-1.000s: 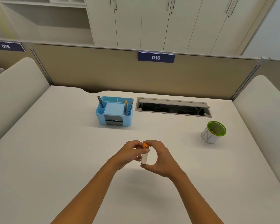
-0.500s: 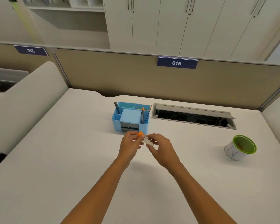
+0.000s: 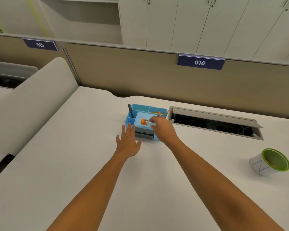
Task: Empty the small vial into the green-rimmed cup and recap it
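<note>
Partition signs (image 3: 200, 62) read "016" and "015"; the cup (image 3: 260, 165) bears "N".

Probably office: numbered desk partitions (image 3: 157, 77)

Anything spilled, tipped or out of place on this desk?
No spill shows. The green-rimmed cup looks tilted, though the wide lens may exaggerate that. The right hand holds the capped vial sideways over the blue organizer.

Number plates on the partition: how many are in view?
2: plate 015 at the far left of the partition, and plate 016 right of centre, behind the desk's cable hatch.
</note>
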